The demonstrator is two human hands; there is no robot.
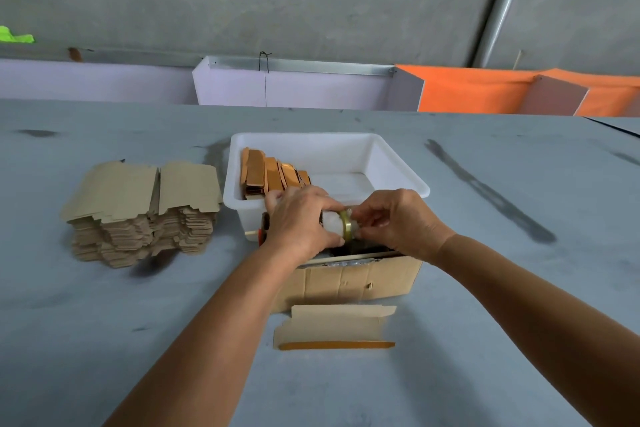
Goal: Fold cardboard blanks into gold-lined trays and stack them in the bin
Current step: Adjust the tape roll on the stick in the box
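Note:
A white plastic bin (398,170) stands on the grey table, with several folded gold-lined trays (273,173) leaning at its left end. A tall stack of brown cardboard blanks (145,211) lies left of the bin. One blank (336,328) with a gold strip along its near edge lies flat close to me. Above an open cardboard box (356,279), my left hand (298,222) grips a white cylindrical object with a gold band (341,225). My right hand (394,222) pinches the band end of the same object.
Lilac panels (294,87) and orange panels (478,90) stand beyond the table's far edge, in front of a concrete wall. Dark smudges mark the tabletop. The box sits directly against the bin's near wall.

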